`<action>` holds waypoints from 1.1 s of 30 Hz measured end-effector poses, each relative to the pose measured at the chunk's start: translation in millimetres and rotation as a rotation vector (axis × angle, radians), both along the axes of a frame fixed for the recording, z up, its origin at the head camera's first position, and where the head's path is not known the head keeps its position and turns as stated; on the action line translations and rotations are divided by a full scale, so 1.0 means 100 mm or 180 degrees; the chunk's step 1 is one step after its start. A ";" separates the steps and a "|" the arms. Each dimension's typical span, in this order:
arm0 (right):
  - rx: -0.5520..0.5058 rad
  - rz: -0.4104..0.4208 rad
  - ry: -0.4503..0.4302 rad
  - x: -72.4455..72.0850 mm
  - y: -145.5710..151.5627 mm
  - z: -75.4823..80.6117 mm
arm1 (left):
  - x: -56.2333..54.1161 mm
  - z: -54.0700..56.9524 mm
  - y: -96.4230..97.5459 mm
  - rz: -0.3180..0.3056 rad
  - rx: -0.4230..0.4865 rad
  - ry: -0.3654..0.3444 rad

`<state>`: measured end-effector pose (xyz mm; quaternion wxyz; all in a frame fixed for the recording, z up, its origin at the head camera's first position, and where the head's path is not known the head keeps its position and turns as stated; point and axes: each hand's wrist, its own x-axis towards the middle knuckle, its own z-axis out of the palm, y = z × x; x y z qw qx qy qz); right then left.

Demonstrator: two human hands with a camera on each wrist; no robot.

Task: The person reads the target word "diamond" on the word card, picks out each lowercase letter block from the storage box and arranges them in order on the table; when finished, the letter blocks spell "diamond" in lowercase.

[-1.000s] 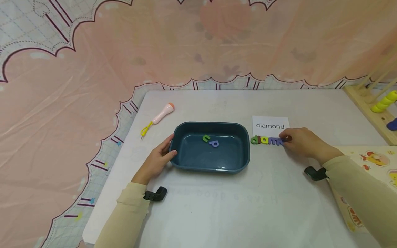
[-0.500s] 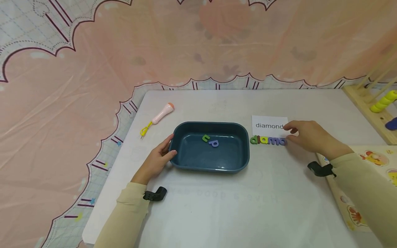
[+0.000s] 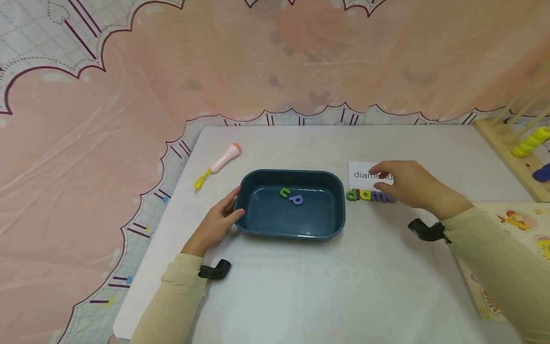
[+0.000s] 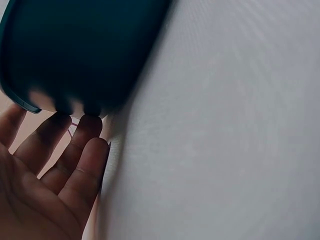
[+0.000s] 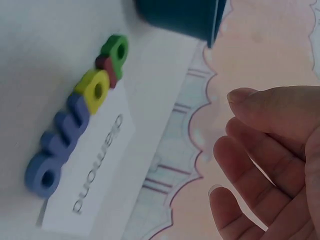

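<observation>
Your right hand (image 3: pixel 414 185) has moved left since the earlier head frames: off the right end of the letter row (image 3: pixel 365 195), now above the word card (image 3: pixel 360 166). Your left hand (image 3: pixel 216 223) and the tray (image 3: pixel 275 219) look unmoved.

Head view: "diamo" runs left to right along the card's near edge, just right of the tray. The green n (image 3: pixel 285 192) and a purple letter (image 3: pixel 297 200) (can't tell d or p) lie on the tray floor, slightly far of centre. Relation that probably matters: both loose letters are left and slightly near of your right fingertips, tray's right wall between. Tray's long axis runs left-right. Left hand is nearer to them, but it's on the tray's left end, thumb at the rim. Right thumb and fingers stand moderately apart, nothing between.

Left wrist view: your fingertips touch the tray's outer wall, fingers slightly bent and spread.

Right wrist view: your curved fingers hold nothing, clear of row and card. Loose letters aren't visible.
</observation>
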<state>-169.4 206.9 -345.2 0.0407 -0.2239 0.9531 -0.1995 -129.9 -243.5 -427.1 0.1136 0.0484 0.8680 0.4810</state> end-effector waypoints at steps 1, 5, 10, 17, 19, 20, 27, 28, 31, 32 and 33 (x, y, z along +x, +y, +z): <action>-0.0019 0.0050 0.0023 0.00 -0.04 0.01 | 0.00 0.00 0.00 0.0000 0.0006 0.0000; -0.0088 0.0225 0.0119 -0.01 -0.22 0.04 | 0.00 0.01 0.00 0.0011 0.0002 -0.0016; -0.0166 0.0371 0.0136 -0.05 -0.46 0.08 | 0.01 0.02 0.00 0.0010 -0.0003 -0.0020; -0.0224 0.0591 0.0171 -0.12 -0.75 0.10 | 0.02 0.01 0.00 0.0000 0.0020 0.0001; -0.0242 0.0635 0.0170 -0.14 -0.82 0.09 | 0.02 0.01 0.00 -0.0004 0.0030 -0.0002; -0.0251 0.0651 0.0158 -0.14 -0.85 0.08 | 0.02 0.01 0.00 -0.0004 0.0041 -0.0006; -0.0249 0.0815 0.0051 -0.19 -1.07 0.07 | 0.02 0.01 -0.02 -0.0014 0.0069 -0.0022; -0.0248 0.0847 0.0061 -0.20 -1.10 0.07 | 0.02 0.01 -0.02 -0.0015 0.0070 -0.0024; -0.0250 0.0950 0.0111 -0.22 -1.17 0.05 | 0.02 0.01 -0.01 -0.0013 0.0066 -0.0021; -0.0237 0.0977 0.0114 -0.22 -1.20 0.05 | 0.02 0.01 -0.01 -0.0010 0.0066 -0.0020; -0.0220 0.0992 0.0100 -0.23 -1.22 0.04 | 0.02 0.01 -0.01 -0.0010 0.0065 -0.0014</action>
